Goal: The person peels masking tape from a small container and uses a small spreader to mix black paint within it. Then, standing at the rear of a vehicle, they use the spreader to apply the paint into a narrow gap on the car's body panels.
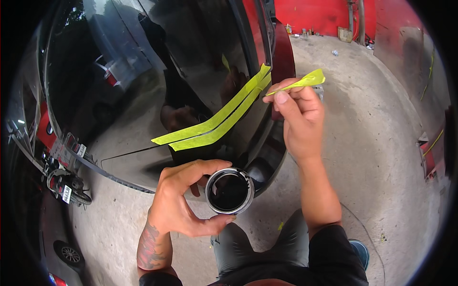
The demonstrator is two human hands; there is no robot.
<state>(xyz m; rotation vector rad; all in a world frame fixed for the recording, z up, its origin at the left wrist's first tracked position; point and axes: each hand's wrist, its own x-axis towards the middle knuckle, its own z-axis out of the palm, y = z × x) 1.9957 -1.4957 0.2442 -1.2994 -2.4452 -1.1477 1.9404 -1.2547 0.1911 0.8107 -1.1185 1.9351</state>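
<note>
Looking down in the head view, the left hand [179, 198] has its fingers curled around a round tin [229, 190], the thumb at the near side of the rim and the forefinger at the far side. The tin has a bright metal rim and a dark inside, its mouth turned toward the camera, and it is held up off the concrete floor [362, 157], in front of the lower part of a glossy black panel [191, 47] of a vehicle. The right hand [303, 117] is raised just beside the panel's right edge, with thumb and forefinger pinched together on the thin end of a loose strip [312, 78] of yellow-green tape; its wider, creased end sticks out to the right, away from the panel. Two bands of the same colour are stuck to the panel: an upper band [210, 117] and, just below it, a lower band [214, 136]. Both bend as they climb from the panel's lower middle to its right edge, near the right fingertips, with a narrow dark line between them. From their lower left ends a thin seam [129, 153] runs on toward the panel's left edge. A small yellow-green scrap [280, 226] lies on the floor between the person's legs, and a thin dark cord [369, 233] curves across the floor to the right. Beyond the panel's left edge stands a motorcycle [69, 186].
</note>
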